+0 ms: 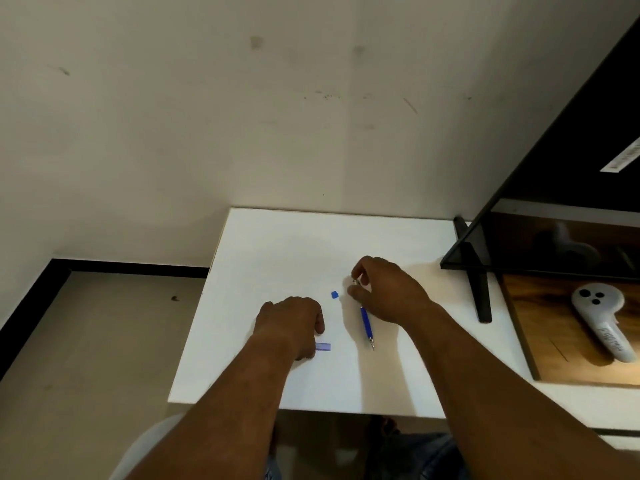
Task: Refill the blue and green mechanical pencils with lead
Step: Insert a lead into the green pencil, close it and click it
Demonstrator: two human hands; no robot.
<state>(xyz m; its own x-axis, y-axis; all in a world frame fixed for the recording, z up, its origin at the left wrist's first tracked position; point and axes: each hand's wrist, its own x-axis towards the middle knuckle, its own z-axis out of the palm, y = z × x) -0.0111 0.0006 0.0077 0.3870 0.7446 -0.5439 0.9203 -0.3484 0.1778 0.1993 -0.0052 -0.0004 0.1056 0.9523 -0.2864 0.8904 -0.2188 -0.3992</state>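
The blue pencil (366, 323) lies tip toward the person, its far end pinched by the right hand (388, 292); the left hand (291, 323) curls over a lead case (323, 347).

Both forearms are bare, no sleeves, watch or rings on the left hand (291, 320) or right hand (388, 289).

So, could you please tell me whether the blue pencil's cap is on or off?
Off. The small blue cap lies alone on the white table, apart from the blue pencil, whose top end the right hand holds.
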